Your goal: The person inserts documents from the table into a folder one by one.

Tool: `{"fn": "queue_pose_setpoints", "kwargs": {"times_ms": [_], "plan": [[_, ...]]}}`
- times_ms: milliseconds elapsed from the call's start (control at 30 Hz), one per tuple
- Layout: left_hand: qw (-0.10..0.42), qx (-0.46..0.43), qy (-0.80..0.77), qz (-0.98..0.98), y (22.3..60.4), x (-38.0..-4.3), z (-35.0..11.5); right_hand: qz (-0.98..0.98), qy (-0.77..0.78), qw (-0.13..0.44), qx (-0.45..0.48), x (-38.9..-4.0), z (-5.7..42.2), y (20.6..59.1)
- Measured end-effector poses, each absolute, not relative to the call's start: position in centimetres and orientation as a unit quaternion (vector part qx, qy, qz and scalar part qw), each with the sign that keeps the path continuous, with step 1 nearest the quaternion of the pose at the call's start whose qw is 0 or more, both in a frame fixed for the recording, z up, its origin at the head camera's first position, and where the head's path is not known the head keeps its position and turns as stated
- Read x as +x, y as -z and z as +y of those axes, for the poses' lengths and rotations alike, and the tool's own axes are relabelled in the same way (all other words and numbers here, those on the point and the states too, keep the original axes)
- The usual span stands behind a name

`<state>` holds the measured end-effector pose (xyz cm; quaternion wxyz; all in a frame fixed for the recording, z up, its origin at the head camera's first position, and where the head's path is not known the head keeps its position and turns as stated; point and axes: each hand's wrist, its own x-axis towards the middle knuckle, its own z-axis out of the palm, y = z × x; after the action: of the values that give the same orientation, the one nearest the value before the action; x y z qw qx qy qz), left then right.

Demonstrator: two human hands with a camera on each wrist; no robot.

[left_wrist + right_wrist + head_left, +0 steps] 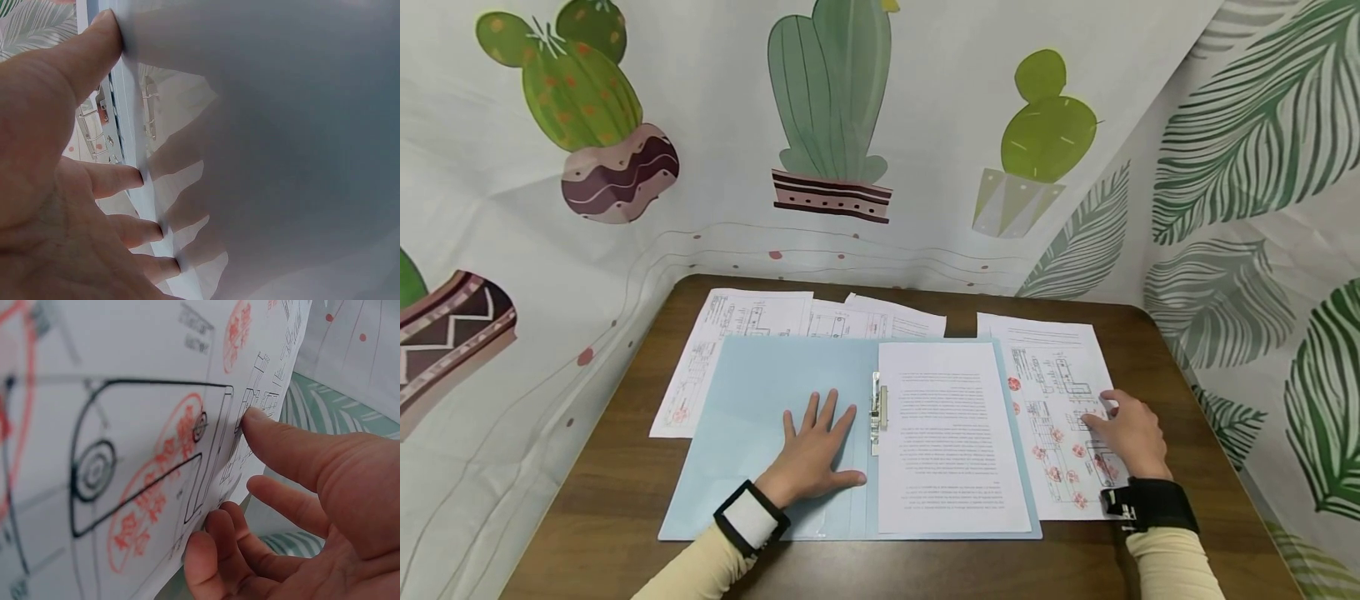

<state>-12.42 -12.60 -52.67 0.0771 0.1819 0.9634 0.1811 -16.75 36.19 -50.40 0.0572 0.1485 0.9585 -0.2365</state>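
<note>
On the table lies an opened light blue folder, with a metal clip along its spine. A stack of printed pages rests on its right side. My left hand lies on the bare left cover with fingers spread; in the left wrist view its fingertips touch the glossy surface. My right hand is at the right edge of a drawing sheet with red stamps. In the right wrist view its thumb touches the sheet, while loosely bent fingers are close to the edge.
More drawing sheets stick out from behind and left of the folder, partly covered by it. The stamped sheet lies partly under the folder's right edge. Behind the brown wooden table hangs a white cloth printed with cacti and leaves.
</note>
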Motion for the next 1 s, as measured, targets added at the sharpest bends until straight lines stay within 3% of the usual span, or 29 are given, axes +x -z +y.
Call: {"fn": "queue_pose_setpoints", "kwargs": {"times_ms": [533,1000], "plan": [[0.079,0.18,-0.18,0.964,52.64,-12.44,-12.55,0.946,0.264,0.09,0.168,-17.37,35.88,49.84],[0.073,0.181,-0.183,0.963,52.61,-12.44,-12.55,0.945,0.27,0.078,0.165,-17.42,35.81,50.08]]}}
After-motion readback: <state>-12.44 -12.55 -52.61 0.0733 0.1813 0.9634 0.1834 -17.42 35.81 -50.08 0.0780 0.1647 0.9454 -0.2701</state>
